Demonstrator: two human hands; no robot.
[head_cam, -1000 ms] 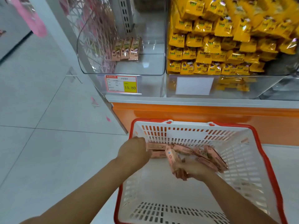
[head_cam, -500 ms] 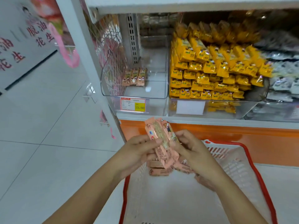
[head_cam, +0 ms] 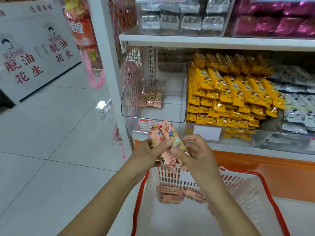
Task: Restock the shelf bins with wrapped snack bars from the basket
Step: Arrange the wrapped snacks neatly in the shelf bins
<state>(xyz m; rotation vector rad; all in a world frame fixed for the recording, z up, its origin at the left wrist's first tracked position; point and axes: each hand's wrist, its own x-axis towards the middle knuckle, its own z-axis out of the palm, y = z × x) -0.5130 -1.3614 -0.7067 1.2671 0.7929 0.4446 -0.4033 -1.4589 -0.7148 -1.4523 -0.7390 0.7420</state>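
Note:
Both hands hold a small stack of pink wrapped snack bars (head_cam: 164, 138) upright above the basket, just below the shelf. My left hand (head_cam: 150, 155) grips the stack from the left; my right hand (head_cam: 196, 154) pinches it from the right. More pink bars (head_cam: 170, 193) lie at the far end of the white basket with a red rim (head_cam: 138, 198). The clear left shelf bin (head_cam: 183, 92) holds three pink bars (head_cam: 151, 98) standing at its left side.
A neighbouring bin is packed with yellow snack packs (head_cam: 230, 92). Silver packs (head_cam: 296, 99) fill the bin at far right. An upper shelf (head_cam: 204, 42) carries silver and magenta packs. An orange shelf base (head_cam: 272, 169) runs behind the basket. Tiled floor (head_cam: 51, 150) lies to the left.
Both hands lifted a stack of pink bars out of the basket and raised it toward the shelf. The view tilted upward, showing the upper shelf.

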